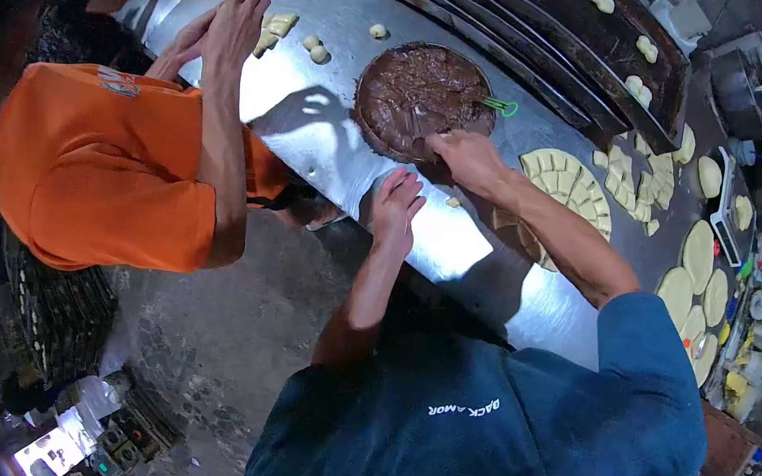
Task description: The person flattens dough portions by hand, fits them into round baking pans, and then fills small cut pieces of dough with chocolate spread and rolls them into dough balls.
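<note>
A round pan of dark brown filling sits on the metal table, with a green-handled utensil at its right side. My right hand reaches to the pan's lower right rim, its fingers closed at the filling; what they pinch is hidden. Below the pan, at the table's front edge, my left hand is raised with its fingers slightly curled and apart, holding nothing visible. A ring of cut dough pieces lies right of my right hand, partly behind my forearm.
At the left, a co-worker in an orange shirt has both hands over dough pieces. Dark trays lie along the far side. Flattened dough rounds and cut pieces are at the right.
</note>
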Motion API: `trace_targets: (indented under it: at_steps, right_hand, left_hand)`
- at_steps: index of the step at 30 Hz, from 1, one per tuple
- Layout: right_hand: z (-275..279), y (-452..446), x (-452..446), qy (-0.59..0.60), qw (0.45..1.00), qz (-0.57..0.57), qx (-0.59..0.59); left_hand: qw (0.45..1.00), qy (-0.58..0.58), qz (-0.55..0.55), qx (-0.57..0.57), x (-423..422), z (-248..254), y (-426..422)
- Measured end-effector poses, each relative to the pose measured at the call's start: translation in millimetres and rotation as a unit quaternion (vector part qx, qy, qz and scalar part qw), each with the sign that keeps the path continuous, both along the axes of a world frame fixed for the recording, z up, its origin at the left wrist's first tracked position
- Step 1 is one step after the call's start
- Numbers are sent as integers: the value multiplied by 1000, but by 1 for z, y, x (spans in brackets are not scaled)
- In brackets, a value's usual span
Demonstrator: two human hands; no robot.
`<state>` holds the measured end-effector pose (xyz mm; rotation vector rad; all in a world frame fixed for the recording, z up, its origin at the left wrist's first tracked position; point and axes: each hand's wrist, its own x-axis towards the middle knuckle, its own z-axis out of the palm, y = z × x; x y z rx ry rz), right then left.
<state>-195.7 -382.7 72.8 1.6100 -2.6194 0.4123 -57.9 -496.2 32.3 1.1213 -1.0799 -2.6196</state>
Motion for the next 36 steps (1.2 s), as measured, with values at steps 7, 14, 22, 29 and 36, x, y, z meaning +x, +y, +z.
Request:
trace_targets:
  at_steps: [7,14,22,29,36]
  right_hand:
    - [-6,9,-4,-91,992,-27,85]
    - [-18,3,-14,-443,880,-150,-80]
    - [29,86,91,-816,418,-202,-344]
    - [33,149,165,-455,769,-274,-356]
    - [54,193,208,-267,876,-263,-303]
  left_hand:
    - [994,41,47,95,-17,-3,3]
    - [991,49,-22,127,12,-20,25]
    - [993,113,-29,-16,55,32,70]
    - [983,116,-69,-124,72,46,132]
    - [930,191,-144,-281,101,47,159]
